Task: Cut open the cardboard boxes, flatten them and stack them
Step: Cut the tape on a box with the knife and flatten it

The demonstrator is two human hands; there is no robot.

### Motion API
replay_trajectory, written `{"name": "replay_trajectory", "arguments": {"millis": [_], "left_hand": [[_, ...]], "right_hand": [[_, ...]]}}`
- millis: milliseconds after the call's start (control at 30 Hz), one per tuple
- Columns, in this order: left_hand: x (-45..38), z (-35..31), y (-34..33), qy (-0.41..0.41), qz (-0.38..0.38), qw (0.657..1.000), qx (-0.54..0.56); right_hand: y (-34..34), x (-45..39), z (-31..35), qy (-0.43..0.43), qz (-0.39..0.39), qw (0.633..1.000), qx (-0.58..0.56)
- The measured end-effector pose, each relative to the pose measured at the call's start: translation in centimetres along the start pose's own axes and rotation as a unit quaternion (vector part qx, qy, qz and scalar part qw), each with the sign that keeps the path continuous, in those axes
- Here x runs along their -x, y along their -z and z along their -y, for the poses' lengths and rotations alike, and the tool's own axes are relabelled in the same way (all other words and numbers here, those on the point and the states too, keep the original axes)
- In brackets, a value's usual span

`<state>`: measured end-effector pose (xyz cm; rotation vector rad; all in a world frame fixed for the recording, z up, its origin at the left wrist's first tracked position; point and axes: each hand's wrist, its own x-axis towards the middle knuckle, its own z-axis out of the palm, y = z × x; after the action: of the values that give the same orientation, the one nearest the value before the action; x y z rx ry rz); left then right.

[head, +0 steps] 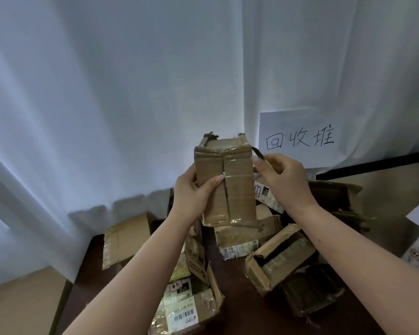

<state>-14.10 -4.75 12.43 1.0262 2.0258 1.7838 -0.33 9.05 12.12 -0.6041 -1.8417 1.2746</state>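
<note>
Your left hand gripped the taped brown cardboard box, mid-cut; your right hand pinched a dark blade; unflattened boxes waited below.

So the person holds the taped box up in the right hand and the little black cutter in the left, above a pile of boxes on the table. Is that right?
Not quite: the hands are swapped. In the head view the left hand grips the taped box, held up, and the right hand holds the little black cutter beside the box's top corner. The rest stands: a pile of boxes lies below on the table.
</note>
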Motion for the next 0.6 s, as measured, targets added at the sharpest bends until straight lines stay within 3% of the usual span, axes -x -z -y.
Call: {"name": "replay_trajectory", "arguments": {"millis": [67,200,333,600], "left_hand": [[-0.3,0.2,0.2,-0.007,-0.002,1.000,-0.015],[-0.8,0.8,1.2,-0.038,0.000,0.998,-0.045],[-1.0,1.1,1.9,-0.077,0.021,0.987,-0.137],[-1.3,1.6,2.6,-0.129,0.094,0.967,-0.198]], "right_hand": [[0.4,-0.2,0.1,0.017,-0.027,0.999,0.011],[1.7,-0.5,0.4,0.092,-0.004,0.992,0.086],[2.2,-0.9,1.1,0.151,-0.036,0.982,0.105],[0.9,-1.9,2.8,0.191,0.063,0.968,0.153]]}}
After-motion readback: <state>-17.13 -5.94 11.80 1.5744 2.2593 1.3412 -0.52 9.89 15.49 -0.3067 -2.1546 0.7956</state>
